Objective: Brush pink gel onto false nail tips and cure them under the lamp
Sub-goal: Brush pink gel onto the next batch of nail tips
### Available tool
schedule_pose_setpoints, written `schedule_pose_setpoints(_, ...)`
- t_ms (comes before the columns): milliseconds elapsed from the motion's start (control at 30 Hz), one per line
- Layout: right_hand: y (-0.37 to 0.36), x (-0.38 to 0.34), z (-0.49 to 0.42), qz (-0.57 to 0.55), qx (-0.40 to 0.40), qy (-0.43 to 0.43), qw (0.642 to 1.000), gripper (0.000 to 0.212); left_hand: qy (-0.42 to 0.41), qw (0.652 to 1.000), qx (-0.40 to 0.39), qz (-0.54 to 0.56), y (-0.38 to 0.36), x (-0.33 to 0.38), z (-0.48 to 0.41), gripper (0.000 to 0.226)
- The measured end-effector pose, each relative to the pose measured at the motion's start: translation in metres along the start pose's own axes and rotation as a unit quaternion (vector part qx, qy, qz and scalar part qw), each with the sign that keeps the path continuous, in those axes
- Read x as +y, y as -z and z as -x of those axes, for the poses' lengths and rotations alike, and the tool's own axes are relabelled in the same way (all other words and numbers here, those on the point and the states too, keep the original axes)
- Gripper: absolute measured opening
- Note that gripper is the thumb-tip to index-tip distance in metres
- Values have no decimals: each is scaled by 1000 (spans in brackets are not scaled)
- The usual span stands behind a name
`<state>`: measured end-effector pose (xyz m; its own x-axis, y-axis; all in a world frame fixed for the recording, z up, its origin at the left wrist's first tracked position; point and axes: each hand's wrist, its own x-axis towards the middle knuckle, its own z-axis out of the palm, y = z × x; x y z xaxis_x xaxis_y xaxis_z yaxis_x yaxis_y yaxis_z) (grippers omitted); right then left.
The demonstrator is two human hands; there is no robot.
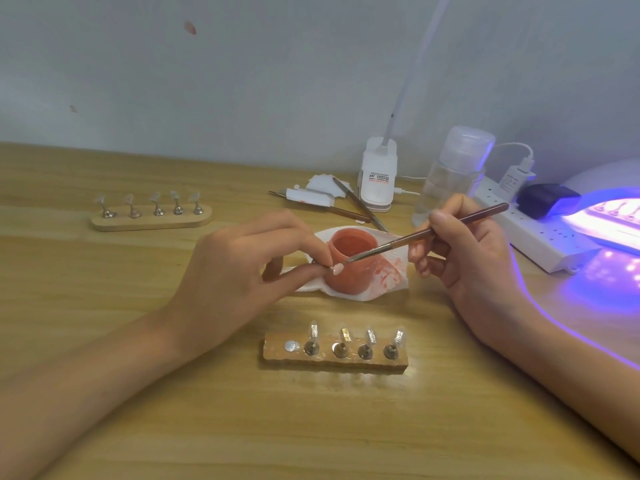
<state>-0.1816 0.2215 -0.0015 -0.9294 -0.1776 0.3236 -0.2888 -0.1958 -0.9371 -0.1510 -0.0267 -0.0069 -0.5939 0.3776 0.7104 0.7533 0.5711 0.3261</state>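
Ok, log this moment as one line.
phase: brushing | left hand: pinches nail tip | right hand: holds brush, bristles at tip | gel pot: open, on tissue | lamp: lit

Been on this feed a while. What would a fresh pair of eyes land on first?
The curing lamp at the far right, glowing violet across the table. Then, at centre, the left hand pinching a nail tip while the right hand holds a brush to it, by the pink gel jar on its stained tissue.
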Motion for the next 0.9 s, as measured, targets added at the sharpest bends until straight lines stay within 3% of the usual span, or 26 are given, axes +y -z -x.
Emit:
schedule_pose_setpoints(167,1,0,-1,-40,-7,8,999,26,17,1000,-4,-6,1,3,-2,11)
schedule_pose_setpoints(333,8,0,-4,-57,32,-1,998,19,128,991,-7,48,24,13,-15,8)
schedule_pose_setpoints(467,13,4,-7,-66,54,-11,996,21,186,974,-63,109,53,10,-27,8)
schedule_pose_setpoints(633,13,5,-6,-62,55,-12,997,19,266,923,-160,228,42,17,5,13)
schedule_pose_setpoints(767,15,6,-7,-61,61,-16,996,22,243,922,-211,214,35,13,18,13)
schedule_pose_setpoints(900,14,6,-7,-58,65,-22,996,25,243,917,-211,237,33,13,18,12)
